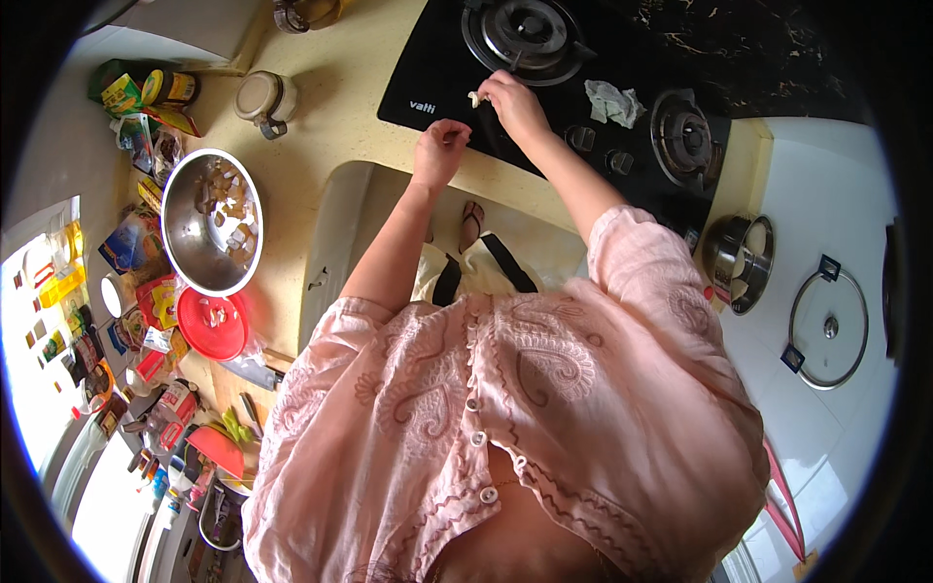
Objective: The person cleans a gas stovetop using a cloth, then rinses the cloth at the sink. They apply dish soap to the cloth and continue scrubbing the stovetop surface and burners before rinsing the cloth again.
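Observation:
My right hand is over the front part of the black gas stove, below the big burner. Its fingertips pinch a small whitish piece, too small to name. My left hand is just left of it, at the stove's front left corner, with its fingers curled in. Whatever those fingers hold, if anything, is hidden. To the right of my right hand a crumpled white tissue lies on the stove between the two burners.
On the counter at left stand a steel bowl with brown and white chunks, a red bowl, a lidded glass jar and many packets. A knife lies near the red bowl. A steel pot and glass lid are at right.

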`<action>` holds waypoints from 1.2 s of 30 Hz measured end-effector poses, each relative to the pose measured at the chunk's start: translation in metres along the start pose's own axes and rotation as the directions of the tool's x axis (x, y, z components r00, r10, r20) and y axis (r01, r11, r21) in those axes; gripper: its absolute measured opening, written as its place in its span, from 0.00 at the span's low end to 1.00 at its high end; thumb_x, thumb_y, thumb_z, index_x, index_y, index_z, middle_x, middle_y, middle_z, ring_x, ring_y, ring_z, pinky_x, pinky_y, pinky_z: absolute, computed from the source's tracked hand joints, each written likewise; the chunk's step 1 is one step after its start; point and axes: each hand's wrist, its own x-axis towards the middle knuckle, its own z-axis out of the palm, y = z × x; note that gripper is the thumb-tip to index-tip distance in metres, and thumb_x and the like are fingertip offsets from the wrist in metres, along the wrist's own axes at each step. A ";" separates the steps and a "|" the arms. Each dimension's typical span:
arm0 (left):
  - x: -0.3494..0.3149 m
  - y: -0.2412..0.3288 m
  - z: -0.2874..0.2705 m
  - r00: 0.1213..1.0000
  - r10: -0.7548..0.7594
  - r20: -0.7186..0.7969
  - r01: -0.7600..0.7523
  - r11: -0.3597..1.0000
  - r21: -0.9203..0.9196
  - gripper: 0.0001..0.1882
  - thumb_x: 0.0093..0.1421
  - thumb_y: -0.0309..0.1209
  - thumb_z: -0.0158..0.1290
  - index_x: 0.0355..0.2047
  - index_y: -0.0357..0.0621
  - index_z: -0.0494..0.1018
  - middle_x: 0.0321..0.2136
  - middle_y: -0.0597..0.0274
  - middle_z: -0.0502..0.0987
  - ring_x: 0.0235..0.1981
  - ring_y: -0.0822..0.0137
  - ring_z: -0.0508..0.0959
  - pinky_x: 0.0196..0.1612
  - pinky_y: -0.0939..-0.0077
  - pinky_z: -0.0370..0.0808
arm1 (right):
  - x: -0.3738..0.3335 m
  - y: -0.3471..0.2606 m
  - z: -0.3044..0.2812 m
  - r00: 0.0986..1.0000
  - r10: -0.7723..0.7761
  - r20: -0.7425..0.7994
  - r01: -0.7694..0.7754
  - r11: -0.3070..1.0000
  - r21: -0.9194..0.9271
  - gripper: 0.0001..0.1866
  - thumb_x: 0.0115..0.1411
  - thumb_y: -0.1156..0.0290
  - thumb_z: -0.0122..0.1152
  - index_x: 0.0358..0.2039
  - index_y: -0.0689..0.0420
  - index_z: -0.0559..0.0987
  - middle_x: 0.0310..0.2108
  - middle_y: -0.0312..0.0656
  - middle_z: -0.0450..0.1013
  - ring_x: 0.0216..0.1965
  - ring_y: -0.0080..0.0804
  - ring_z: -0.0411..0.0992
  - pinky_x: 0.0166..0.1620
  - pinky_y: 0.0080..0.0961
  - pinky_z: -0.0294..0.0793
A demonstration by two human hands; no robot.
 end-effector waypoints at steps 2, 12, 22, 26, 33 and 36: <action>-0.001 0.008 -0.004 0.999 -0.036 0.022 0.036 0.999 -0.031 0.05 0.52 0.25 0.50 0.29 0.36 0.72 0.23 0.62 0.75 0.26 0.74 0.75 0.30 0.83 0.71 | -0.015 0.000 -0.001 0.999 -0.029 -0.029 0.028 0.999 -0.018 0.04 0.47 0.79 0.50 0.24 0.57 0.72 0.28 0.40 0.66 0.33 0.40 0.67 0.35 0.31 0.68; 0.005 -0.004 -0.015 0.989 -0.018 -0.145 0.029 0.997 0.069 0.04 0.50 0.25 0.51 0.26 0.39 0.73 0.20 0.61 0.74 0.22 0.72 0.75 0.27 0.81 0.71 | 0.009 -0.013 0.000 0.984 -0.151 0.094 0.150 0.989 0.015 0.04 0.48 0.76 0.49 0.26 0.55 0.73 0.30 0.38 0.65 0.36 0.35 0.66 0.37 0.27 0.68; 0.005 -0.014 -0.017 0.994 0.009 -0.108 -0.005 0.999 0.040 0.04 0.52 0.24 0.50 0.28 0.37 0.72 0.22 0.62 0.75 0.25 0.75 0.75 0.30 0.83 0.71 | -0.046 -0.007 -0.013 0.984 -0.070 0.161 0.073 0.997 -0.012 0.03 0.48 0.76 0.50 0.23 0.54 0.73 0.29 0.36 0.66 0.35 0.35 0.65 0.37 0.26 0.67; 0.008 -0.008 -0.017 0.995 -0.026 -0.094 0.029 0.999 0.032 0.04 0.52 0.24 0.50 0.28 0.38 0.72 0.21 0.64 0.75 0.25 0.76 0.74 0.30 0.83 0.71 | -0.060 -0.003 -0.029 0.997 0.068 0.048 -0.069 0.997 0.028 0.05 0.45 0.80 0.52 0.24 0.56 0.74 0.28 0.38 0.67 0.32 0.39 0.67 0.34 0.28 0.69; 0.008 -0.012 -0.018 0.997 0.011 -0.071 -0.007 0.999 0.050 0.04 0.52 0.25 0.50 0.27 0.38 0.72 0.21 0.64 0.75 0.24 0.76 0.74 0.29 0.83 0.70 | -0.075 0.006 -0.012 0.908 0.305 -0.286 -0.333 0.941 -0.056 0.06 0.46 0.80 0.54 0.27 0.59 0.76 0.27 0.44 0.67 0.30 0.41 0.69 0.33 0.30 0.70; 0.008 -0.010 -0.019 0.998 0.028 -0.062 -0.023 0.996 0.087 0.04 0.52 0.26 0.50 0.27 0.38 0.72 0.20 0.64 0.75 0.23 0.76 0.74 0.28 0.83 0.70 | -0.085 -0.004 -0.007 0.929 0.319 -0.189 -0.325 0.946 -0.002 0.10 0.46 0.81 0.52 0.30 0.58 0.76 0.30 0.43 0.67 0.31 0.39 0.69 0.35 0.29 0.71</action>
